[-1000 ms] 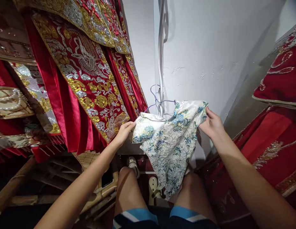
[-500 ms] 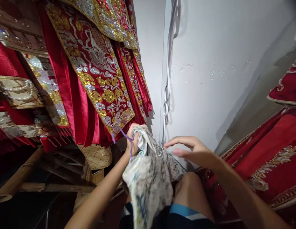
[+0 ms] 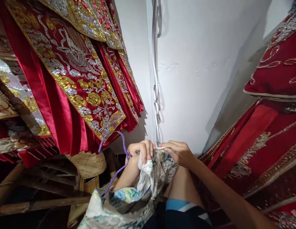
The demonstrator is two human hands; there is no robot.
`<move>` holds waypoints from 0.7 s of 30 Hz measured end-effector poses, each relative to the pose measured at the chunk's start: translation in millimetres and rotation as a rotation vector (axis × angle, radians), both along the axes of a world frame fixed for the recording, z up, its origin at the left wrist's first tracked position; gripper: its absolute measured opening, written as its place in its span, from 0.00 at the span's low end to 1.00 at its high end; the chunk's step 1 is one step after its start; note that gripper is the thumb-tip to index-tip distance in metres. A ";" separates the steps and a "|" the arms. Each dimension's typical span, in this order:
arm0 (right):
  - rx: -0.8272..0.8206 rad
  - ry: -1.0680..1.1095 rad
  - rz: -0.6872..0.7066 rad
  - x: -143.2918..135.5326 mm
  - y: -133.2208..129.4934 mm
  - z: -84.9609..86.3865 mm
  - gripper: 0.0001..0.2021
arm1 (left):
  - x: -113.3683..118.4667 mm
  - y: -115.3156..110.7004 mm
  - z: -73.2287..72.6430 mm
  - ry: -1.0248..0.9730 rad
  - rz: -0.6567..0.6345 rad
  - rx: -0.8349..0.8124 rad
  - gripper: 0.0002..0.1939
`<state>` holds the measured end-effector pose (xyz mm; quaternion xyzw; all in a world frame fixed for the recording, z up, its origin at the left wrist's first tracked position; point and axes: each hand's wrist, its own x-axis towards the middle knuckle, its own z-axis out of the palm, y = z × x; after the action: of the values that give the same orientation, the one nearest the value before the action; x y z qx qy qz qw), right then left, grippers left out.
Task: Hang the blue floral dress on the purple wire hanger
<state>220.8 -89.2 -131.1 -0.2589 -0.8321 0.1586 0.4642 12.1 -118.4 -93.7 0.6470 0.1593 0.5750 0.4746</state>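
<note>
A pale, patterned cloth garment [image 3: 129, 206] hangs in folds over my lap. My left hand [image 3: 141, 151] grips its upper edge, the fingers curled over the fabric. Close beside it, my right hand [image 3: 179, 152] pinches the same edge between thumb and fingers. A purple cord [image 3: 124, 144] runs past my left wrist and down to an opening in the garment, its other end rising near the red skirt. Where the cord is fastened, I cannot tell.
Red embroidered costumes [image 3: 90, 86] with gold and silver sequins hang at the left. More red beaded clothing [image 3: 248, 143] hangs at the right. White ribbons [image 3: 155, 95] dangle along the white wall [image 3: 191, 101]. Bamboo poles [image 3: 45, 205] and a quilted beige piece [image 3: 88, 163] lie lower left.
My right hand has moved in from the right and taken hold of the garment's edge next to my left hand. The cloth now spreads further left, and the view has shifted right.
</note>
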 end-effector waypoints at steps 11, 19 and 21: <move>-0.451 0.059 -0.090 57.5 -10.9 5.7 0.17 | 11.9 -19.0 12.2 -0.285 0.223 -0.270 0.20; -0.051 -0.459 -0.072 18.2 -42.8 14.0 0.51 | 28.8 -1.1 11.1 -0.386 -0.091 -0.556 0.09; -0.015 -0.490 -0.096 12.8 -45.1 6.4 0.55 | 30.4 2.9 13.4 -0.396 -0.130 -0.633 0.08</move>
<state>233.5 -134.3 -124.6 -0.3321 -0.9054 0.0749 0.2538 42.5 -115.5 -80.3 0.3534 0.1930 0.5800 0.7081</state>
